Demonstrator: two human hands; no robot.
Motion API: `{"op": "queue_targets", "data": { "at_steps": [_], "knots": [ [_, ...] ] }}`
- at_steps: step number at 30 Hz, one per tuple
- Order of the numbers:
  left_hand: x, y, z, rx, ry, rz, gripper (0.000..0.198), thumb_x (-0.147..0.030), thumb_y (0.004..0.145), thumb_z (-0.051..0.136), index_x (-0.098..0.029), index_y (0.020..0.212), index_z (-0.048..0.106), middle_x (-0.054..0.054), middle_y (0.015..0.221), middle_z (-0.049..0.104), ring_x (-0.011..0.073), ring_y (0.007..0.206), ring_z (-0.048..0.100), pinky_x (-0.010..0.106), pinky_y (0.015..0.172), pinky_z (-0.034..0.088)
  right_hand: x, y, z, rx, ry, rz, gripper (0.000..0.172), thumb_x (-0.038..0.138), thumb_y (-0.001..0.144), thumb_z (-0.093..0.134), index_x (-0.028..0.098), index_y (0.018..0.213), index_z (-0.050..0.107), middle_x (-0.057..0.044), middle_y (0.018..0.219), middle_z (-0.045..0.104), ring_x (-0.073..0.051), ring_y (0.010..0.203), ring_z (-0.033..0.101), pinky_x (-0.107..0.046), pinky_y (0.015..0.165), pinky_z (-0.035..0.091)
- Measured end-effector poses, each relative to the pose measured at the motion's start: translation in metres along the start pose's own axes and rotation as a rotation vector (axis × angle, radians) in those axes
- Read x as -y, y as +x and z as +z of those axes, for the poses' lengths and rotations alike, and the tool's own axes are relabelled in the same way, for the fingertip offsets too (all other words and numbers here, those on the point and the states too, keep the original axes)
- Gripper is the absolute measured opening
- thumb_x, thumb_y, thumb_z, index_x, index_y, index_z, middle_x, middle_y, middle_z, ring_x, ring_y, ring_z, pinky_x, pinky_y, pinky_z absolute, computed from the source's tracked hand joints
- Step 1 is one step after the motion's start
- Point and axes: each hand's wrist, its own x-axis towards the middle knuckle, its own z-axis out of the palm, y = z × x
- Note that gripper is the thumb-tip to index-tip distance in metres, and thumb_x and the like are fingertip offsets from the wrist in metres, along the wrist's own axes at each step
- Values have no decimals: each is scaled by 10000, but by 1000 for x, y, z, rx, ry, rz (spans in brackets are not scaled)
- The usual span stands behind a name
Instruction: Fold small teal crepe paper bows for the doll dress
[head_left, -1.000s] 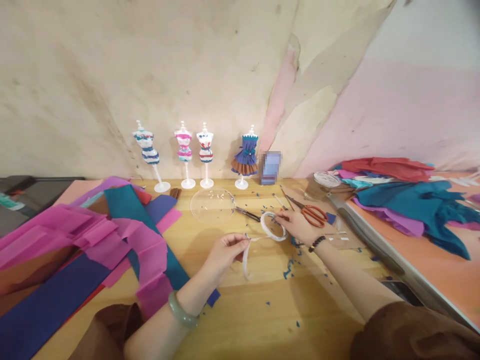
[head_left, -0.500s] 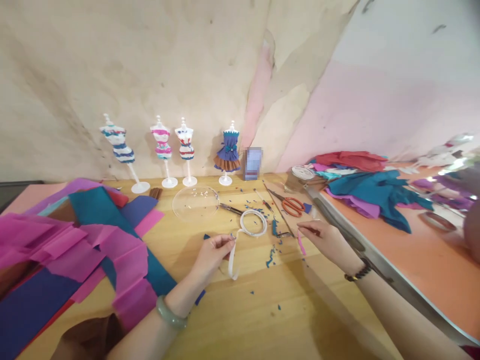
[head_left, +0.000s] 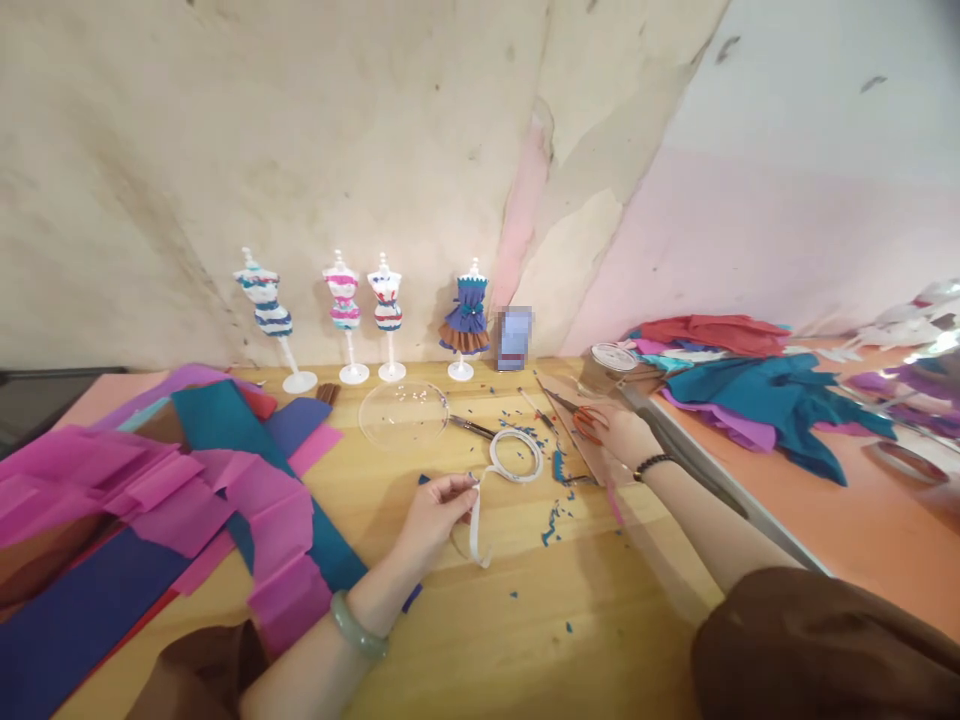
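My left hand (head_left: pixel 448 505) pinches a thin white strip of tape (head_left: pixel 475 530) between thumb and fingers. The strip's free end curls down, and its other part runs up to a white tape roll (head_left: pixel 516 456) lying flat on the table. My right hand (head_left: pixel 627 436) is closed on the orange handles of the scissors (head_left: pixel 586 422), whose blades point away to the upper left and lie on the table. The fingers partly hide the handles. Beside the roll lie tweezers with dark grips (head_left: pixel 472 427) and blue-green scraps (head_left: pixel 559 467).
Several small white dress forms (head_left: pixel 343 300) stand along the wall, one in a blue and brown dress (head_left: pixel 468 310). A clear round dish (head_left: pixel 405 415) and a phone (head_left: pixel 514 338) are at the back. Crepe paper (head_left: pixel 277 520) piles up left; more coloured sheets (head_left: pixel 757 395) lie right.
My right hand has moved forward and left from beside the pink strip onto the scissors' handles. My left hand keeps its pinch on the tape. The view has shifted slightly.
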Motion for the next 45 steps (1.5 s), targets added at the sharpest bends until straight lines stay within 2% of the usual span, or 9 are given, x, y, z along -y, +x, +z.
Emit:
{"op": "queue_targets", "data": {
  "at_steps": [3, 9, 14, 18, 21, 26, 31, 38, 45],
  "knots": [
    [3, 1, 0, -29, 14, 23, 385, -366, 502, 850, -128, 771, 713, 23, 658, 680, 111, 552, 565, 246, 579, 474, 27, 9, 5, 13, 11, -87, 284, 186, 873, 450, 158, 1028, 686, -132, 1068, 717, -236, 1001, 663, -329, 887, 483],
    [1, 1, 3, -35, -87, 64, 378, -360, 426, 879, -130, 661, 692, 115, 1118, 688, 134, 678, 633, 251, 600, 501, 126, 17, 38, 199, 58, -339, 248, 257, 888, 511, 206, 1068, 673, -77, 1133, 701, -192, 1060, 633, -283, 938, 448],
    [-4, -2, 4, 13, -171, 24, 473, -451, 429, 872, -129, 727, 694, 79, 864, 737, 154, 644, 665, 241, 578, 491, 174, 35, 60, 299, 26, -315, 196, 106, 819, 533, 132, 918, 700, -174, 907, 737, -285, 932, 676, -390, 877, 458],
    [-2, -2, 5, 41, -197, 13, 486, -459, 431, 874, -126, 727, 680, 31, 688, 704, 166, 628, 674, 231, 560, 479, 169, 41, 42, 263, 98, -243, 350, 104, 895, 367, 139, 1104, 645, -152, 985, 727, -234, 919, 679, -341, 832, 487],
    [0, -1, 5, 53, -200, 11, 497, -463, 428, 874, -122, 728, 671, 28, 670, 695, 168, 609, 671, 237, 554, 471, 155, 23, 13, 281, 191, -225, 430, 156, 949, 240, 170, 1228, 567, -70, 930, 731, -161, 776, 692, -270, 720, 525],
    [2, 0, 5, 66, -206, 23, 480, -456, 436, 874, -123, 703, 653, 18, 644, 677, 164, 588, 663, 247, 567, 472, 136, -36, -23, 442, 397, -337, 315, 406, 927, 421, 227, 1012, 665, -39, 977, 726, -201, 874, 678, -308, 770, 533],
    [3, 0, 5, 92, -167, 43, 508, -491, 432, 865, -121, 707, 650, 9, 646, 668, 150, 566, 649, 245, 555, 473, 135, -58, -7, 414, 498, -288, 317, 433, 781, 657, 214, 1010, 659, -61, 1024, 718, -242, 945, 657, -343, 825, 508],
    [5, 0, 4, 136, -94, 61, 522, -536, 470, 835, -115, 728, 666, 3, 649, 649, 153, 578, 643, 267, 581, 487, 164, -49, 7, 370, 514, -367, 218, 351, 878, 529, 206, 769, 650, -23, 736, 688, -179, 698, 620, -285, 645, 455],
    [6, -1, 4, 207, -131, 6, 514, -488, 502, 847, -123, 834, 700, 18, 705, 683, 147, 597, 657, 263, 605, 502, 153, -56, 5, 347, 580, -413, 238, 368, 882, 543, 192, 767, 655, -17, 700, 662, -158, 654, 583, -261, 625, 452]
  ]
}}
